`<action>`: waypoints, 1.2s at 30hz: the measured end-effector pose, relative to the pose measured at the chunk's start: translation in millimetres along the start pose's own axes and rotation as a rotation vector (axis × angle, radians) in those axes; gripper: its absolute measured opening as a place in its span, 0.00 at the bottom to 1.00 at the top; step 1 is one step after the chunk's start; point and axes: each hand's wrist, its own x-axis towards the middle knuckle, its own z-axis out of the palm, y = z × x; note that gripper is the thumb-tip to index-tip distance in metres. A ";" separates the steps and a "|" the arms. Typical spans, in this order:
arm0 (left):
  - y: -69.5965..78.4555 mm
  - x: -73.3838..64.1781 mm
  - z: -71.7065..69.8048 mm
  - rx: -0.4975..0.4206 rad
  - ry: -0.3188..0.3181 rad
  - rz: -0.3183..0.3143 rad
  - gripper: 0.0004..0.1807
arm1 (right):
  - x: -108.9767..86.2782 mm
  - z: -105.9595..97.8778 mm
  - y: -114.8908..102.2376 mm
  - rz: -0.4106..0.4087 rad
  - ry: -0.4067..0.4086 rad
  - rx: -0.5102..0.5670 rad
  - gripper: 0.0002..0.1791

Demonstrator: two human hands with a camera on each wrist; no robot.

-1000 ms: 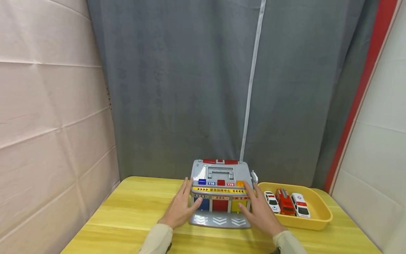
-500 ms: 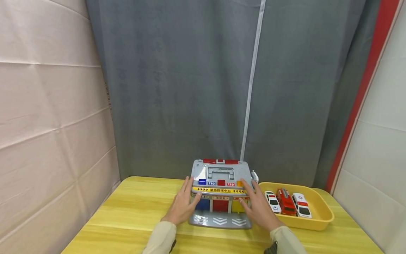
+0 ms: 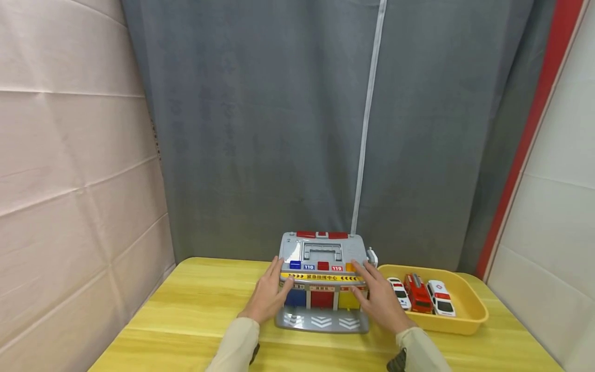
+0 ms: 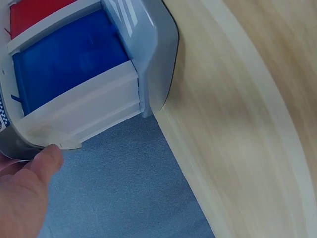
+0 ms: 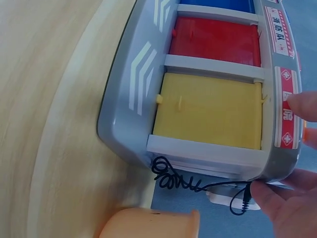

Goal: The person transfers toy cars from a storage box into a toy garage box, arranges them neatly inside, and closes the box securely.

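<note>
A grey toy emergency station [image 3: 321,318] stands on the table, its blue door [image 4: 69,54], red door [image 5: 215,42] and yellow door [image 5: 210,109] all closed. My left hand [image 3: 268,295] rests along its left side, fingers extended and thumb at the front corner of the roof. On the other side, my right hand [image 3: 385,304] touches the roof: one fingertip lies at the orange button [image 3: 349,267], and the thumb presses the front sign. The folded carry handle [image 3: 322,249] is untouched. Some of the left fingers are hidden behind the roof corner in the left wrist view.
A yellow tray [image 3: 469,323] to the right holds a white police car [image 3: 400,293], a red fire engine [image 3: 418,294] and a white ambulance [image 3: 441,298]. A coiled black cord [image 5: 171,178] hangs on the station's right side. Behind the wooden table [image 3: 186,315] hangs a grey curtain [image 3: 260,144].
My left thumb has risen from the blue door to the roof's front edge. The right thumb has also moved up, off the yellow door to the sign. The station stays in place.
</note>
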 end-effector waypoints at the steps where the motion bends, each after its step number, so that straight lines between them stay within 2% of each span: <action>1: -0.5 0.3 0.2 -0.003 0.002 0.003 0.37 | -0.2 0.6 0.5 -0.001 0.001 0.001 0.35; 14: -4.2 3.0 1.9 -0.009 0.021 0.010 0.31 | -4.6 10.3 13.5 -0.063 0.086 0.003 0.34; 25: -2.7 6.8 0.8 0.016 0.078 0.034 0.28 | 1.0 9.5 17.9 -0.019 0.044 0.087 0.33; 32: -5.4 10.3 1.2 0.027 0.151 0.033 0.23 | 1.3 8.5 16.4 0.011 -0.003 0.097 0.32; 36: -5.3 12.0 0.0 -0.015 0.161 0.035 0.22 | 1.6 6.6 16.8 0.029 -0.019 0.108 0.32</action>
